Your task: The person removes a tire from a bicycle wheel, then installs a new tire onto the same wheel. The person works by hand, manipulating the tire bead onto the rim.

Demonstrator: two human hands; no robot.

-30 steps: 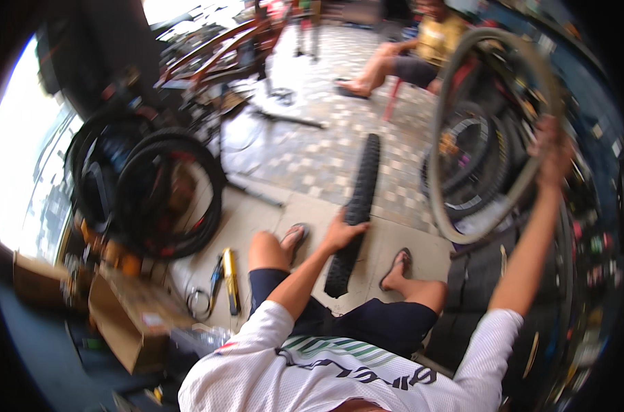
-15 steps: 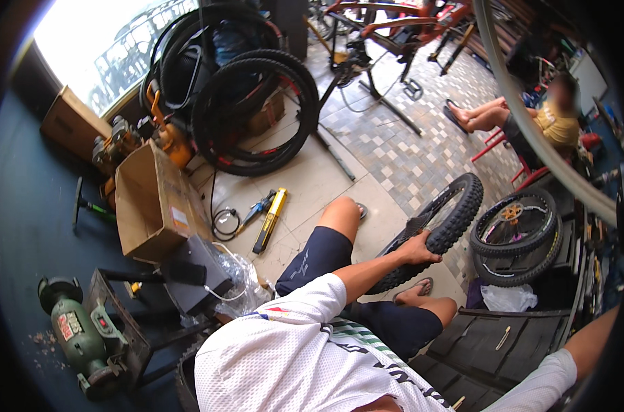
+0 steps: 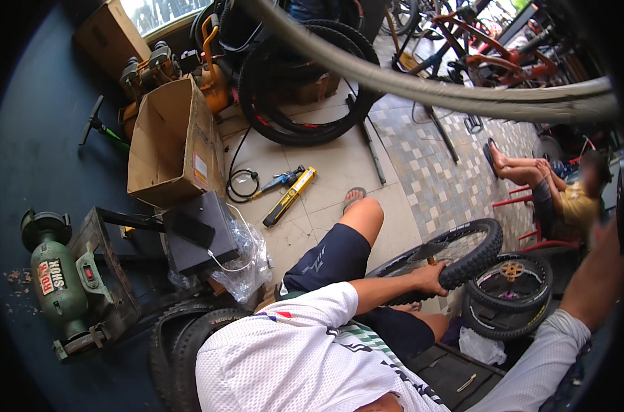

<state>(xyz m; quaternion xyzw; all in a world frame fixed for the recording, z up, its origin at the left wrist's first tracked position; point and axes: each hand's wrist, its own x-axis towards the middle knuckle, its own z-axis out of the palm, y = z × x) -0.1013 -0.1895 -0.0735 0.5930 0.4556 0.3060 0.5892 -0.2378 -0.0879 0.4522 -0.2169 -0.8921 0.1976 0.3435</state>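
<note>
My left hand (image 3: 432, 279) is closed round the knobbly black tyre of a bicycle wheel (image 3: 473, 268), its thumb and fingers gripping the tyre. The wheel stands tilted between my knees, its lower part hidden by my arm and leg. My right forearm (image 3: 593, 288) reaches up at the right edge, but its hand is lost past the dark rim of the view. Close to that side lie two more wheels (image 3: 511, 280), one on the other, with a gold-coloured disc at the upper one's hub. A crumpled white plastic bag (image 3: 482, 345) is beside them.
A pale curved rim (image 3: 422, 89) arcs across the top foreground. An open cardboard box (image 3: 162, 147), a yellow bar-shaped tool (image 3: 290, 196) and a green bench grinder (image 3: 59, 281) are at left. A person (image 3: 576, 199) sits on a red chair at right.
My view has turned, so the surroundings sit differently. The pale rim now crosses the top. My right forearm reaches higher, while my left hand keeps its grip on the wheel.
</note>
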